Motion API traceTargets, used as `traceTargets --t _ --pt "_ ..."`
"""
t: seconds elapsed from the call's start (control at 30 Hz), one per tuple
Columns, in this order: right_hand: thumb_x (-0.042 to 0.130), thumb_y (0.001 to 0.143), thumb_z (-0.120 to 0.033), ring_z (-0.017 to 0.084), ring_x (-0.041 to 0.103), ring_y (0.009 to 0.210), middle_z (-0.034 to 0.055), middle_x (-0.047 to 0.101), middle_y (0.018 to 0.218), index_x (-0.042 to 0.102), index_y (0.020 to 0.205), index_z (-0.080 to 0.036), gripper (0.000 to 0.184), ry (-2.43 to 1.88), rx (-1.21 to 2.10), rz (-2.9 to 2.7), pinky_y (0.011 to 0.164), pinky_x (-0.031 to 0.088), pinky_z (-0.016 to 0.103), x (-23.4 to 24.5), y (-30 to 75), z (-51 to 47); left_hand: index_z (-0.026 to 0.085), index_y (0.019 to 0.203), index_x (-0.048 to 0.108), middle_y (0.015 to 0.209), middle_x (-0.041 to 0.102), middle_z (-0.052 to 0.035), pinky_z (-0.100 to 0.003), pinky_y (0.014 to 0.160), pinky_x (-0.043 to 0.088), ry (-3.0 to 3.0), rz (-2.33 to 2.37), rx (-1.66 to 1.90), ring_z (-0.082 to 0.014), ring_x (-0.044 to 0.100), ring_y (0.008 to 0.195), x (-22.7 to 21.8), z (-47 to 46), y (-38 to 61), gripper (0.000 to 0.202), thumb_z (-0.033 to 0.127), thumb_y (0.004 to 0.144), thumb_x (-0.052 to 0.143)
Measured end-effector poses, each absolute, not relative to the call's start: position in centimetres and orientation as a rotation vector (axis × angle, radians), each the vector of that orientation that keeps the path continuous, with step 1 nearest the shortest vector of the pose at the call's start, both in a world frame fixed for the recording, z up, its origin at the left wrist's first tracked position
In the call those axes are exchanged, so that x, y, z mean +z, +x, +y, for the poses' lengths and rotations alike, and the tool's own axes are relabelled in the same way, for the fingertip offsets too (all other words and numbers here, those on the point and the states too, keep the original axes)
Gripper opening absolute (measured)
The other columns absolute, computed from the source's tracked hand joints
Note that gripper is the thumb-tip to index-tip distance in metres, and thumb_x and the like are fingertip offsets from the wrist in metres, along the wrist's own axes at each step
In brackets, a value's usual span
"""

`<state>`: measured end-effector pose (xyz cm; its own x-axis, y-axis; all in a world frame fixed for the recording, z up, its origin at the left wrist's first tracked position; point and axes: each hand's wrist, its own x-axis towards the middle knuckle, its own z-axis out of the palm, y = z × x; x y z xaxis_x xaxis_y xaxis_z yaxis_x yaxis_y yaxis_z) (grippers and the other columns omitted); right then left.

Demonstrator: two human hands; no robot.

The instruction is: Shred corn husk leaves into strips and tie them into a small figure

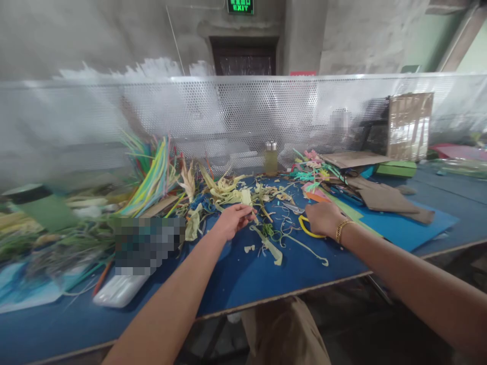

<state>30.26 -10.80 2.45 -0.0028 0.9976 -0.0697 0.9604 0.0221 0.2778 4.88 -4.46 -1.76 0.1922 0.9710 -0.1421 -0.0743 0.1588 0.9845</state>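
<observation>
My left hand [233, 223] is closed in a pinch above the table, fingertips together on a pale yellow-green piece of corn husk [246, 196]. To the right, my right hand [321, 218], with a gold bracelet at the wrist, is closed at the yellow-handled scissors [304, 226]. Their metal blades [292, 208] point left, low over the table; part of the handle is hidden under the hand. Between the hands lie curled husk strips [272, 246] and a small green tangle [268, 230].
A blue table [236, 284] carries dried husks [224, 190], a bundle of coloured stems [152, 177] and a white-ended object [122, 289], partly blurred out, at left. Behind stand a bottle [271, 159] and a perforated metal screen [251, 111]. Cardboard pieces [391, 197] lie right.
</observation>
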Motion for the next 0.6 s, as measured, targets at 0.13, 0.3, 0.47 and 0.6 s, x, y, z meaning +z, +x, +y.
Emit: traceTargets --t 0.13,0.3,0.47,0.6 --pt "0.052 0.078 -0.014 0.035 0.066 0.094 0.0232 0.067 0.098 0.057 0.111 -0.006 0.035 2.037 0.283 2.108 0.074 0.05 0.042 1.0 30.9 -10.4 0.014 0.075 0.062 0.088 0.071 -0.0079 -0.014 0.05 0.048 1.019 1.03 1.02 -0.0113 0.067 0.071 -1.4 -4.7 4.8 0.007 0.016 0.076 0.069" --pt "0.052 0.076 -0.011 0.034 0.062 0.104 0.026 0.065 0.106 0.053 0.12 -0.002 0.045 2.023 0.342 2.231 0.086 0.046 0.041 2.6 31.7 -10.2 0.014 0.077 0.056 0.094 0.071 -0.0096 -0.015 0.056 0.052 1.029 1.001 1.02 -0.0136 0.07 0.076 -1.0 -4.8 4.7 0.01 0.016 0.08 0.065" --pt "0.058 0.079 -0.038 0.029 0.06 0.103 0.015 0.063 0.114 0.052 0.127 -0.017 0.052 2.22 -0.226 2.65 0.088 0.047 0.04 5.6 33.0 -12.5 0.014 0.076 0.054 0.097 0.071 -0.0124 -0.019 0.063 0.056 1.012 0.963 1.013 -0.0156 0.071 0.081 -0.5 -5.1 4.8 0.01 0.014 0.084 0.059" --pt "0.055 0.081 -0.056 0.012 0.054 0.058 0.0009 0.058 0.082 0.053 0.106 -0.025 0.04 2.021 -2.063 2.435 0.066 0.055 0.034 4.9 31.1 -16.6 0.014 0.078 0.055 0.101 0.07 -0.0139 -0.021 0.072 0.057 0.957 0.913 1.021 -0.0159 0.07 0.087 0.2 -5.7 5.1 0.011 0.015 0.088 0.053"
